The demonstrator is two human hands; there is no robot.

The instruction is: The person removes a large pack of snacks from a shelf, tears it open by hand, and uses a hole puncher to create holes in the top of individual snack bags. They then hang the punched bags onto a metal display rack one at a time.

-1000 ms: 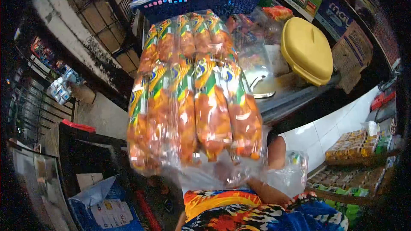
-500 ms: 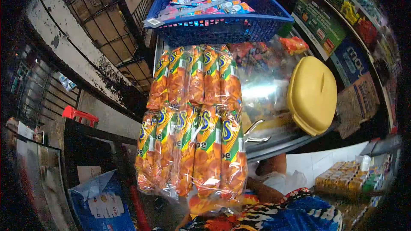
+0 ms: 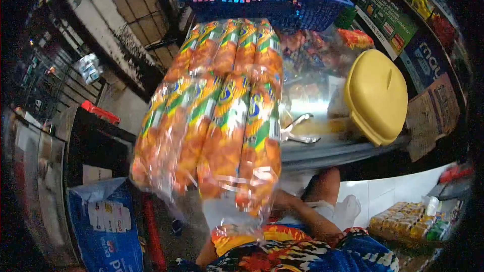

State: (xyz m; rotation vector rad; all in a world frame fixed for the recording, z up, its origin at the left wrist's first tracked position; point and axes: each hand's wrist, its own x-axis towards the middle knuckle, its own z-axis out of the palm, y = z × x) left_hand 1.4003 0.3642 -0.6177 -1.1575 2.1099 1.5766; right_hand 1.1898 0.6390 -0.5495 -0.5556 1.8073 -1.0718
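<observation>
Leftmost, a blue box [image 3: 108,226] is running out of view at the bottom, its print only partly showing. Next, a sliver of the left arm [image 3: 205,256] is appearing, but the left hand is hiding behind the pack [image 3: 222,131], which is stretching from the person's shirt [image 3: 302,257] toward the basket [image 3: 267,12] – itself being cut off at the top. The right forearm [image 3: 315,221] is reaching in behind the pack, its hand hidden too, so I cannot tell how either hand is gripping. Clear, wrinkled film is wrapping two rows of plump orange-and-green bags; perforated plastic is forming the basket's wall; a metal tool [image 3: 302,130] is glinting just right of the pack; farther right, a yellow tub [image 3: 378,95] is curving smoothly. Compared with half a second ago, the pack's near end is leaning farther left – its lettering is blurring more.
</observation>
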